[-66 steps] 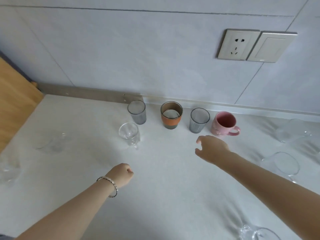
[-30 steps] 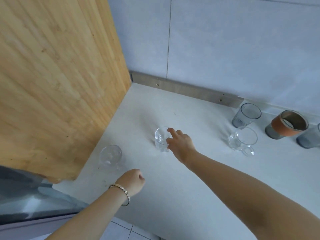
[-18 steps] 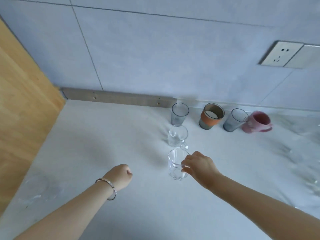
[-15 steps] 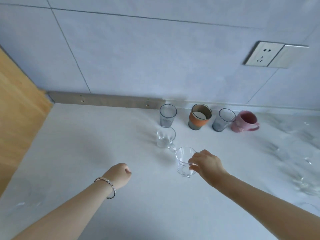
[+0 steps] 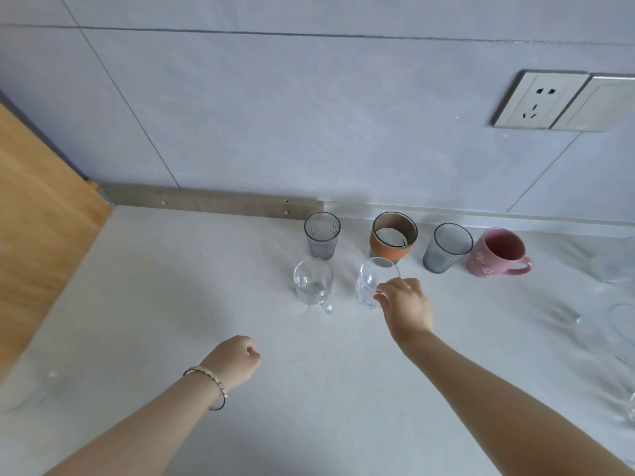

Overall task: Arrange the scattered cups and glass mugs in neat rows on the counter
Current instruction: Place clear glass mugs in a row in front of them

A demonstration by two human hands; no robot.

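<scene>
- The right hand (image 5: 405,304) has its fingers curled round the right side of a clear glass mug (image 5: 372,281), gripping it near the rim; the mug's handle is hidden behind the hand
- That mug is in the front row, just in front of the orange cup (image 5: 393,240) and beside the other clear mug (image 5: 312,281); it looks slightly tilted, and I cannot tell whether its base is on the counter (image 5: 171,304)
- The left hand (image 5: 237,359) is a closed fist holding nothing, over the counter nearer the person
- Along the wall stand a grey glass (image 5: 322,240), the orange cup, a second grey glass (image 5: 446,247) and a pink mug (image 5: 498,252)
- The step looks like setting the mug down; level the base first, then lower it straight, centred on the orange cup and in line with its neighbour
- Turn the handle toward the person, as the neighbour's handle points; let go only once the mug sits flat
- Draw the fingers away to the right and back, clear of the orange cup and the second grey glass
</scene>
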